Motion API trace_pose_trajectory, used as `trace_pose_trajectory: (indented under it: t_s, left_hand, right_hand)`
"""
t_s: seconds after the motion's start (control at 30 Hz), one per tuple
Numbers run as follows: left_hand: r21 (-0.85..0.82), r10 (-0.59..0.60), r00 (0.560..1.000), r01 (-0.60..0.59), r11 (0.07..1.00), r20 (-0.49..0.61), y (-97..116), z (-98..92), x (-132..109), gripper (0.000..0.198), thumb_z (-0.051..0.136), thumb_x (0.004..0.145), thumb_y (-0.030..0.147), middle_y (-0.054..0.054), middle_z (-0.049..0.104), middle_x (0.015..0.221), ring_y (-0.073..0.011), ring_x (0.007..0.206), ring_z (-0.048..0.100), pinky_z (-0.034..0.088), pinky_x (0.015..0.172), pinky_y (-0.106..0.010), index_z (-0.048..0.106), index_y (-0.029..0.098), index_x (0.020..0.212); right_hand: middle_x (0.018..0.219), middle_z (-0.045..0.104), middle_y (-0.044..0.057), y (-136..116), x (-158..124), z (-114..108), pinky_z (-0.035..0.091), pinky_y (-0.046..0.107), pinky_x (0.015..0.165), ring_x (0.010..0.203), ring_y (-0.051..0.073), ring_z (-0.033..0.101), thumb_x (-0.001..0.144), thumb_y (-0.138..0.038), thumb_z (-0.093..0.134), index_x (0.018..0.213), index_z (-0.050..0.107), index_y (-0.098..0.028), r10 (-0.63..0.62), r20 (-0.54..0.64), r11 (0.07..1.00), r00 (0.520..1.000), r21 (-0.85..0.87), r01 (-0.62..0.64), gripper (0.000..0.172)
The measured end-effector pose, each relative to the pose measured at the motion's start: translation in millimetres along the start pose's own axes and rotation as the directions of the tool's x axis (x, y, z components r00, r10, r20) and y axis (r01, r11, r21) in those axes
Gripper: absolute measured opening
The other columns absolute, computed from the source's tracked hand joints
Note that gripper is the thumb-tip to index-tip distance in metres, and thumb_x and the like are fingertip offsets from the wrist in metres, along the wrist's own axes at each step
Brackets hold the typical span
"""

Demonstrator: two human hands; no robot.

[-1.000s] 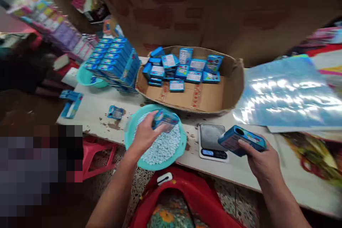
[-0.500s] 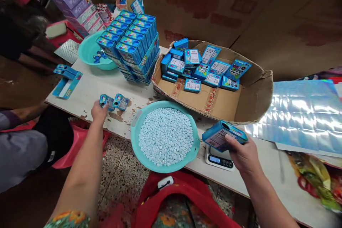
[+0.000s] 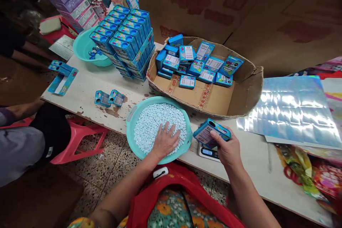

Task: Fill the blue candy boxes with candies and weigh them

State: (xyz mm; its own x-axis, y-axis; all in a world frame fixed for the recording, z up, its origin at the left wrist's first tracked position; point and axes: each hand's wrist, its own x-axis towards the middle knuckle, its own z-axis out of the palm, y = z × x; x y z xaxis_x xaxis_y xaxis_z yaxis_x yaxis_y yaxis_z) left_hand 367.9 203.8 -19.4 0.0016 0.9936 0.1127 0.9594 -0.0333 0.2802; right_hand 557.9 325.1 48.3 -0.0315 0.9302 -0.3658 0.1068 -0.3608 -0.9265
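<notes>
And here's the person's bare left hand, at six o'clock in the view, palm down, fingers fanned apart and pointing to one o'clock, the back of it facing up! Behind it, the bare left forearm slants in from seven o'clock, its wrist almost straight. Over at four o'clock, the bare right hand is bent in a firm grip: thumb on top, aimed at ten o'clock, the other fingers mostly hidden. The bare right forearm rises from five o'clock, tilting toward eleven.
</notes>
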Motion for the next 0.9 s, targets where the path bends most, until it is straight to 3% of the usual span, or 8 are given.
trace_pose_trajectory:
  t_s: [0.17, 0.27, 0.4, 0.5, 0.6, 0.7, 0.8, 0.9]
  left_hand:
    - [0.052, -0.091, 0.988, 0.098, 0.994, -0.123, -40.5, 12.6, 22.2, 0.025, 0.048, 0.088, 0.033, -0.01, 0.06, 0.116, -0.0301, 0.107, 0.052, 0.041, 0.087, -0.044, 0.065, 0.024, 0.104]
    - [-0.132, -0.28, 0.953, 0.265, 0.955, -0.113, -57.2, 14.2, 39.3, 0.026, 0.048, 0.087, 0.036, -0.013, 0.062, 0.103, -0.0272, 0.094, 0.055, 0.042, 0.078, -0.04, 0.068, 0.022, 0.096]
    - [-0.565, -0.553, 0.832, 0.438, 0.699, -0.04, -69.9, 9.8, 52.5, 0.021, 0.06, 0.079, 0.04, -0.011, 0.063, 0.092, -0.0252, 0.092, 0.057, 0.043, 0.079, -0.035, 0.069, 0.022, 0.084]
    - [-0.69, -0.659, 0.752, 0.474, 0.547, -0.005, -68.2, 3.2, 50.8, 0.022, 0.063, 0.074, 0.042, -0.008, 0.064, 0.088, -0.0226, 0.087, 0.059, 0.045, 0.074, -0.032, 0.067, 0.021, 0.08]
    - [-0.76, -0.723, 0.689, 0.496, 0.42, 0.05, -57.2, -12.4, 44.4, 0.034, 0.051, 0.081, 0.05, -0.005, 0.062, 0.076, -0.0173, 0.064, 0.058, 0.045, 0.057, -0.029, 0.063, 0.018, 0.085]
    - [-0.919, -0.751, 0.631, 0.386, 0.086, 0.194, -41.2, -41.3, 40.7, 0.036, 0.049, 0.081, 0.052, -0.002, 0.059, 0.071, -0.0116, 0.047, 0.05, 0.038, 0.043, -0.024, 0.057, 0.018, 0.092]
    - [-0.943, -0.714, 0.629, 0.098, -0.319, 0.307, -24.1, -73.7, 42.8, 0.031, 0.062, 0.073, 0.044, 0.001, 0.056, 0.07, -0.0108, 0.049, 0.053, 0.04, 0.044, -0.023, 0.053, 0.018, 0.088]
    - [-0.929, -0.732, 0.636, -0.063, -0.366, 0.245, -11.2, -93.5, 46.8, 0.026, 0.064, 0.071, 0.038, 0.002, 0.054, 0.065, -0.0133, 0.056, 0.058, 0.046, 0.054, -0.025, 0.05, 0.018, 0.08]
  right_hand:
    - [0.083, 0.063, 0.0, -1.4, -11.7, 10.7, 0.05, 0.027, 0.061, 0.069, 0.016, 0.057, 0.058, -0.043, 0.082, 0.099, 0.06, -0.021, -0.011, 0.066, 0.996, 0.998, -0.092, 0.017, 0.052]
    - [0.086, 0.065, 0.003, -6.7, -18.0, 25.3, 0.05, 0.03, 0.065, 0.072, 0.018, 0.059, 0.06, -0.046, 0.08, 0.1, 0.06, -0.02, -0.056, 0.17, 0.976, 0.984, -0.196, 0.09, 0.052]
    - [0.085, 0.065, 0.003, -9.4, -22.8, 43.9, 0.049, 0.032, 0.069, 0.074, 0.019, 0.058, 0.065, -0.05, 0.076, 0.098, 0.061, -0.02, -0.091, 0.278, 0.939, 0.956, -0.295, 0.175, 0.048]
    - [0.087, 0.065, 0.003, -6.8, -26.1, 53.2, 0.048, 0.033, 0.071, 0.076, 0.02, 0.058, 0.067, -0.051, 0.074, 0.101, 0.06, -0.02, -0.115, 0.332, 0.926, 0.936, -0.304, 0.222, 0.048]
    - [0.087, 0.065, 0.003, -4.7, -30.6, 58.7, 0.048, 0.034, 0.073, 0.078, 0.021, 0.059, 0.069, -0.051, 0.072, 0.102, 0.059, -0.02, -0.151, 0.381, 0.898, 0.912, -0.332, 0.288, 0.047]
    - [0.093, 0.064, 0.005, -4.3, -36.0, 64.3, 0.047, 0.036, 0.077, 0.083, 0.023, 0.06, 0.072, -0.047, 0.071, 0.102, 0.058, -0.02, -0.253, 0.436, 0.827, 0.864, -0.365, 0.427, 0.042]
    - [0.097, 0.063, 0.007, -2.9, -41.9, 73.9, 0.046, 0.037, 0.081, 0.09, 0.024, 0.059, 0.075, -0.039, 0.07, 0.102, 0.058, -0.02, -0.382, 0.515, 0.706, 0.767, -0.373, 0.602, 0.035]
    - [0.097, 0.062, 0.008, -0.3, -47.5, 86.1, 0.047, 0.037, 0.081, 0.091, 0.025, 0.059, 0.077, -0.031, 0.069, 0.101, 0.058, -0.019, -0.416, 0.598, 0.612, 0.685, -0.373, 0.697, 0.029]
